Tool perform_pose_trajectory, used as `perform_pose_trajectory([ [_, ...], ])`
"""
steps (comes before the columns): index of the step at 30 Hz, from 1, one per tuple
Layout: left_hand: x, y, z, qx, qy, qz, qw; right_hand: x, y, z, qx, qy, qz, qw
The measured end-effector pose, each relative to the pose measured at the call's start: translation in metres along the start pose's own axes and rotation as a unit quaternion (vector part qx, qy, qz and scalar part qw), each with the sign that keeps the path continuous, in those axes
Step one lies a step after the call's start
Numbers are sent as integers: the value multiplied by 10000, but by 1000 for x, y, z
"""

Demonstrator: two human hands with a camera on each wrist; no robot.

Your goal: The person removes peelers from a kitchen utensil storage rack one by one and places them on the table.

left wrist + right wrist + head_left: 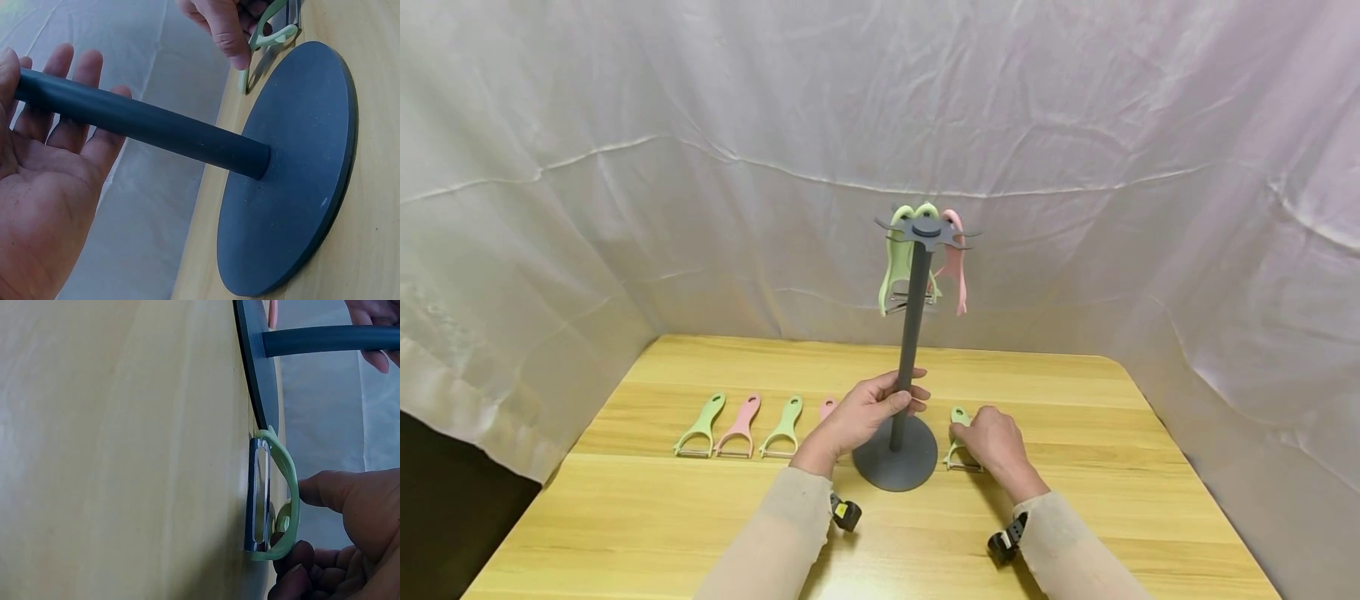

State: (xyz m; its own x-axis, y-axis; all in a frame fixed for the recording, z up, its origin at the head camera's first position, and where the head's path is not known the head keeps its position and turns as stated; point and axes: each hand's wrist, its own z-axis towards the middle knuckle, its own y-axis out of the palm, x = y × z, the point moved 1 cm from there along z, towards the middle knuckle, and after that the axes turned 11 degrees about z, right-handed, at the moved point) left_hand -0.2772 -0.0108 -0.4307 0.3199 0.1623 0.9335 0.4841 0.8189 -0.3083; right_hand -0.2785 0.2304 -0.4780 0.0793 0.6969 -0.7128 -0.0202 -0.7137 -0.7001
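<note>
A dark grey stand (914,325) with a round base (887,468) stands upright on the table. My left hand (863,410) holds its pole low down, thumb in front and fingers behind. To the right of the base, my right hand (997,443) pinches a green peeler (291,481) between thumb and fingers. The peeler is at the tabletop, its metal blade (257,494) towards me. From the stand's hooked top (927,229) hang two green peelers (897,258) and a pink peeler (957,262), partly behind the pole.
Left of the stand, a row on the wooden table (647,517) has a green peeler (707,421), a pink peeler (744,422), another green peeler (787,422) and a pink one (827,407) mostly hidden by my left hand. A pale curtain (820,108) surrounds the table's back and sides.
</note>
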Motion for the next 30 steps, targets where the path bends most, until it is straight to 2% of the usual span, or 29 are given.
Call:
perform_pose_trajectory([
  [8,0,0,0,22,30,-48,10000,1,-1,1,-6,46,-69,10000],
  [18,-2,0,0,229,-29,-173,9996,0,-7,1,61,22,-80,9999],
  [30,0,2,1,392,-51,-216,9990,-4,-14,0,304,-83,-24,9995],
])
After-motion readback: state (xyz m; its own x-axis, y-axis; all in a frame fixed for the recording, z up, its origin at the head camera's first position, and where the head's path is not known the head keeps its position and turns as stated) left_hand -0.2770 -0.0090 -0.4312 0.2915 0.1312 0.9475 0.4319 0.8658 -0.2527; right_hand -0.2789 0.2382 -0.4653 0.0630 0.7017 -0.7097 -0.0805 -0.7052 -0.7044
